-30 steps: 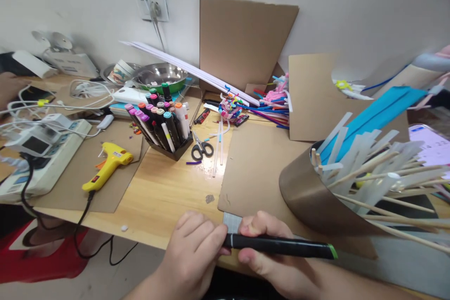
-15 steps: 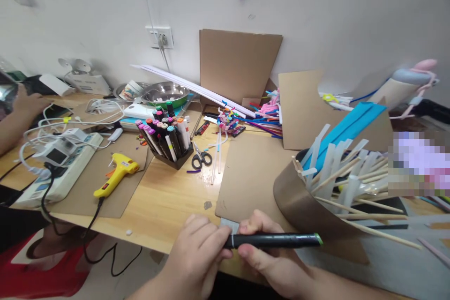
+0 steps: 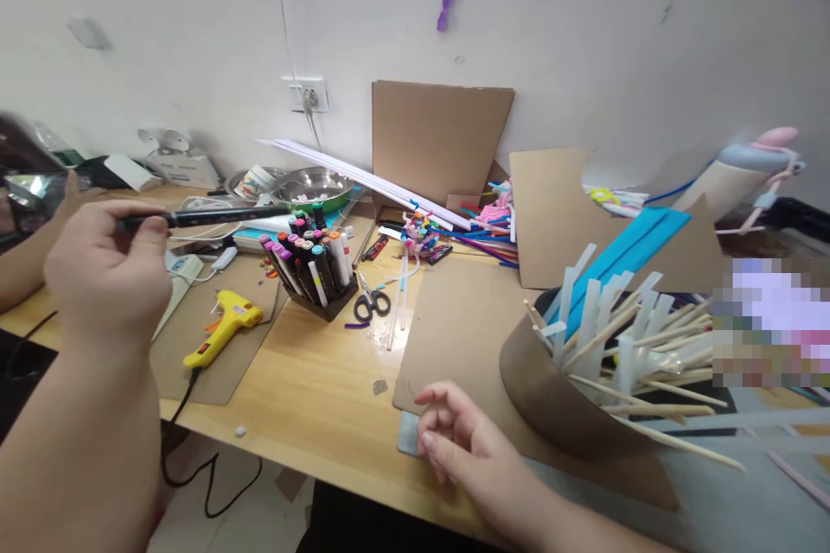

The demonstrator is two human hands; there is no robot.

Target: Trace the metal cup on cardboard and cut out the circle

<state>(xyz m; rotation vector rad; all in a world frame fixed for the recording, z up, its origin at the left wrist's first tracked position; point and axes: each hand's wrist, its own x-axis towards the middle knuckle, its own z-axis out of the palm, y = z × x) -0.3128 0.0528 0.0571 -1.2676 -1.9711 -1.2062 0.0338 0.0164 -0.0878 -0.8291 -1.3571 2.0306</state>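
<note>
At the left, my left hand (image 3: 110,276) is raised over the table and closed round one end of a black marker (image 3: 224,214). The marker lies nearly level, its far end pointing right, just above a black holder (image 3: 334,304) packed with several coloured markers (image 3: 308,251). By the table's front edge, my right hand (image 3: 470,458) has loosely bent fingers that stand apart, with nothing in them. Beneath and beyond it lies a flat cardboard sheet (image 3: 460,328). Black-handled scissors (image 3: 372,304) rest to the right of the marker holder.
A yellow glue gun (image 3: 224,328) lies on cardboard at the left, near a power strip (image 3: 178,281). To the right stands a brown bin (image 3: 541,389) full of sticks and strips. Metal bowls (image 3: 311,184) and cardboard (image 3: 441,138) line the wall. Another person's arm (image 3: 26,268) reaches in at far left.
My left hand has carried the marker up and left, away from my right hand. My right hand has let go of it and stays near the front edge with fingers loosened.
</note>
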